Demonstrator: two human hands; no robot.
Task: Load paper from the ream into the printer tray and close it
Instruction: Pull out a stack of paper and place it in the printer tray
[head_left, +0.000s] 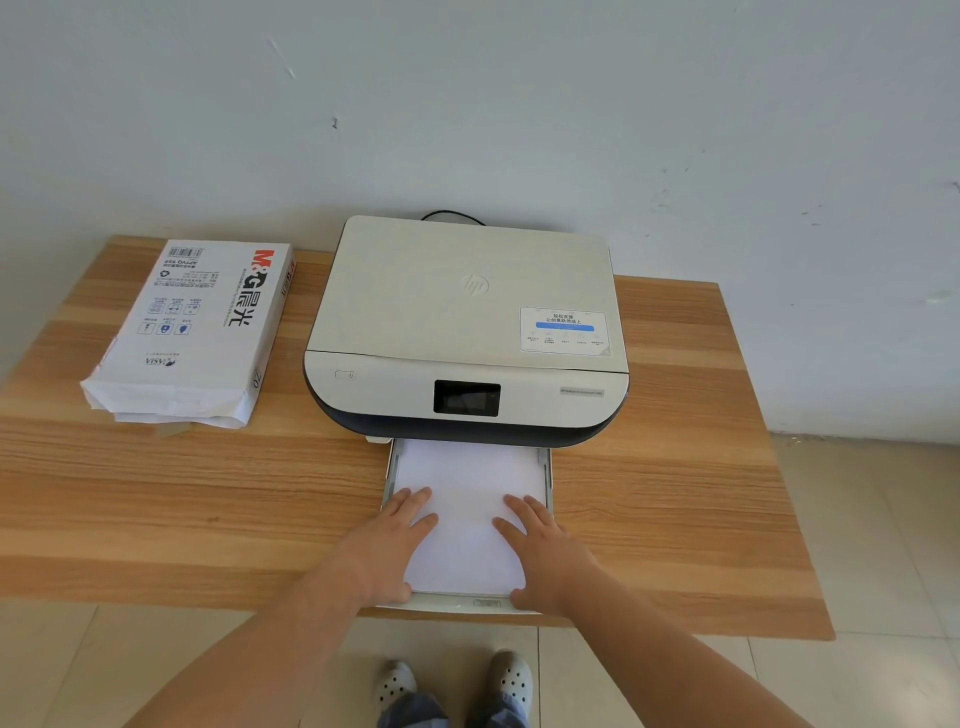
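Note:
A cream and dark printer (467, 332) stands at the back middle of the wooden table (208, 493). Its paper tray (546, 467) is pulled out toward me, reaching the table's front edge. A stack of white paper (467, 499) lies in the tray. My left hand (392, 540) rests flat on the paper's left side, fingers spread. On the right side lies my right hand (543, 551), also flat with its fingers apart. The opened white paper ream (192, 332) sits at the table's back left, its torn end facing me.
A black cable (452, 215) runs behind the printer by the wall. The table's right edge borders a tiled floor (872, 519). My feet in grey clogs (452, 686) stand below the front edge.

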